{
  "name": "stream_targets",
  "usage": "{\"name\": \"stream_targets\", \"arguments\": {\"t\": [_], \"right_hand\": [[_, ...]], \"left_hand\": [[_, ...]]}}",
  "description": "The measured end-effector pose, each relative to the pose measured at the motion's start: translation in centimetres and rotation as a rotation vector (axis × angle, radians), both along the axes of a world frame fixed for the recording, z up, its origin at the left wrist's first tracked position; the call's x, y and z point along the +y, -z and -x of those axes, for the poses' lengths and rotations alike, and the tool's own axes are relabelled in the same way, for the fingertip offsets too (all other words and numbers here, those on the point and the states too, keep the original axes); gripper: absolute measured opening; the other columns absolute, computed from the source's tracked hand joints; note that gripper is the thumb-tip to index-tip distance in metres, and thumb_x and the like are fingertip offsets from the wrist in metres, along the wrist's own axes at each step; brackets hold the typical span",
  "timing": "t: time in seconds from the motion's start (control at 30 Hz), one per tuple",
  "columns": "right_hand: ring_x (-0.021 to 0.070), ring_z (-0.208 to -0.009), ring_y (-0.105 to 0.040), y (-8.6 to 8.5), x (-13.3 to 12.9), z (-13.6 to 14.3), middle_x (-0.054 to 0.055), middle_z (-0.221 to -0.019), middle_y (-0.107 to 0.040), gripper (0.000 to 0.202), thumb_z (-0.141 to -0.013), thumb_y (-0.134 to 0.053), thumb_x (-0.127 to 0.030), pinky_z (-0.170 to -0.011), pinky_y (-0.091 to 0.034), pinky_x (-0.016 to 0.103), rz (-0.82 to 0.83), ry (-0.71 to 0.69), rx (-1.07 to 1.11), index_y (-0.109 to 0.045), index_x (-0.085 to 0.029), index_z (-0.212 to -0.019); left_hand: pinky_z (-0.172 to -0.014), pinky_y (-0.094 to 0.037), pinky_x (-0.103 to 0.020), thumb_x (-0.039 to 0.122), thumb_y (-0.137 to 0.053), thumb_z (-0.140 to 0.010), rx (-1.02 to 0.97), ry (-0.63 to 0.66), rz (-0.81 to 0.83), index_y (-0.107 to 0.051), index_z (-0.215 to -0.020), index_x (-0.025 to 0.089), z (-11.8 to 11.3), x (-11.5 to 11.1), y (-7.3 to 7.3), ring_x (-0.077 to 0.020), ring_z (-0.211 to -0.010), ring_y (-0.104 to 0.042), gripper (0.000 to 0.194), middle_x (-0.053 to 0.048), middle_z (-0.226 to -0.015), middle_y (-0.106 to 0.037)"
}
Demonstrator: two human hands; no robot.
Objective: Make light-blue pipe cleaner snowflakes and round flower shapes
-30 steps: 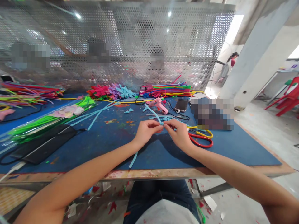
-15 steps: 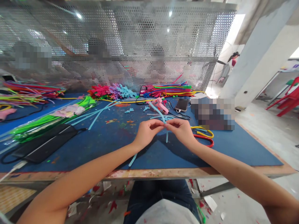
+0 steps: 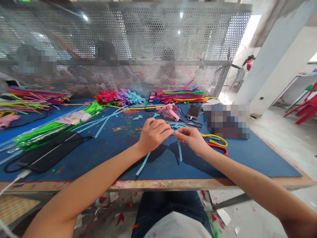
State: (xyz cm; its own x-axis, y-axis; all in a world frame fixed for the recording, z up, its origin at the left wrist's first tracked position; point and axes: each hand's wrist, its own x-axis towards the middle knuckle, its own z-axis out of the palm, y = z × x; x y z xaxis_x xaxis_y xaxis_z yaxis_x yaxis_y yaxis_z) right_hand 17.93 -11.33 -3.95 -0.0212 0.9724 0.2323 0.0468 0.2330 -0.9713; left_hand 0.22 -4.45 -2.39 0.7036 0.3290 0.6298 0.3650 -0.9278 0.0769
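Along the near side, below both hands, runs the worn wooden edge of a table topped with a dark blue mat (image 3: 119, 165). A loose, flat light-blue strip (image 3: 141, 166) slants toward that edge from under the left wrist. Farther in, the bare right hand (image 3: 189, 137) pinches a slim, fuzzy light-blue stem (image 3: 180, 152) between thumb and fingertips; the stem's free end hangs below the fingers, between the two hands. The bare left hand (image 3: 154, 135), back upward and fingers bent, has its fingertips right beside the top of that stem; whether they grip it I cannot tell. Just right of the right hand lie scissors with red and yellow looped handles (image 3: 221, 140), partly hidden by it. Well to the left of the left hand are a long black case (image 3: 53, 150) and, beyond it, a bundle of bright green stems in clear plastic (image 3: 59, 125). Just past the fingertips sit small light-blue twisted pieces (image 3: 177, 126), then a pink glue gun (image 3: 169, 112). Farthest out, a multicoloured bundle of stems (image 3: 182, 96) lies before a perforated grey metal screen (image 3: 138, 36).
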Motion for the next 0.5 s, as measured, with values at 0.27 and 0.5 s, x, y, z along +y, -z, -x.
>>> {"name": "stream_targets", "arguments": {"t": [0.27, 0.5], "right_hand": [[0.0103, -0.054, -0.047, 0.2, -0.1, -0.2, 0.000, -0.058, -0.056, 0.021, -0.071, -0.061, -0.035, -0.051, -0.035, 0.023, -0.053, 0.064, -0.201, -0.063, -0.015, -0.069], [0.0092, -0.053, -0.041, 0.2, 0.0, -0.3, -0.002, -0.054, -0.051, 0.014, -0.068, -0.059, -0.028, -0.047, -0.031, 0.022, -0.105, 0.159, -0.276, -0.063, -0.015, -0.063]], "left_hand": [[-0.094, -0.025, -0.041, 0.029, -0.049, -0.083, -0.010, 0.016, 0.130, -0.067, -0.088, 0.022, -0.6, -1.0, 0.2, -0.0237, -0.099, -0.051, 0.019, -0.009, -0.096, -0.065], [-0.074, -0.042, -0.029, 0.037, -0.055, -0.079, -0.257, 0.032, 0.688, -0.065, -0.080, 0.018, -1.9, -1.6, 0.6, -0.0173, -0.076, -0.056, 0.022, -0.005, -0.080, -0.064]]}}
